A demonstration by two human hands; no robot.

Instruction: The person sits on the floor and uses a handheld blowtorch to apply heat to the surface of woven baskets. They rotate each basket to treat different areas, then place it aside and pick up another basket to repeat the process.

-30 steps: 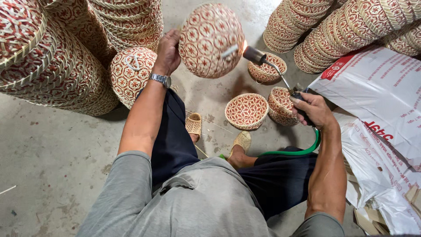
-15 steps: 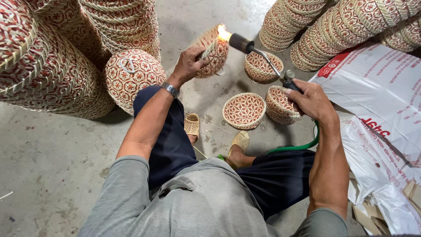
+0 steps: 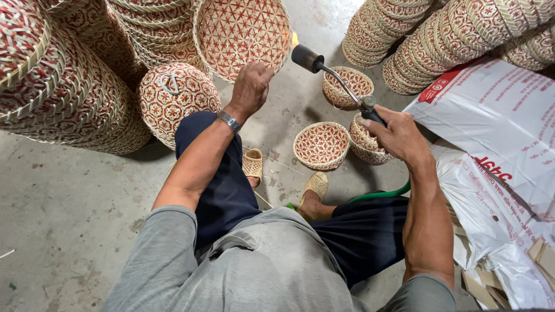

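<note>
Left hand [image 3: 250, 86] grips the rim of a woven red-and-cream basket [image 3: 243, 32], fingers closed on its edge, holding it tilted with the inside facing the camera. Right hand [image 3: 396, 134] is wrapped tightly around a gas torch [image 3: 338, 78]; its black nozzle is just beside the basket, a small flame at the rim. Three small baskets [image 3: 321, 144] stand on the concrete floor [image 3: 69, 202] below.

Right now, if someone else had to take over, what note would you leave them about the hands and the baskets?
Left hand: grips the rim of a red-and-cream woven basket, raised, its inside facing you.
Right hand: holds the gas torch, nozzle close to the basket's rim, a small flame showing there.
Around: three small baskets on the concrete floor by the feet, tall stacks on both sides, a green hose behind the right arm.
Done or left: cannot tell which baskets are already flamed.
</note>
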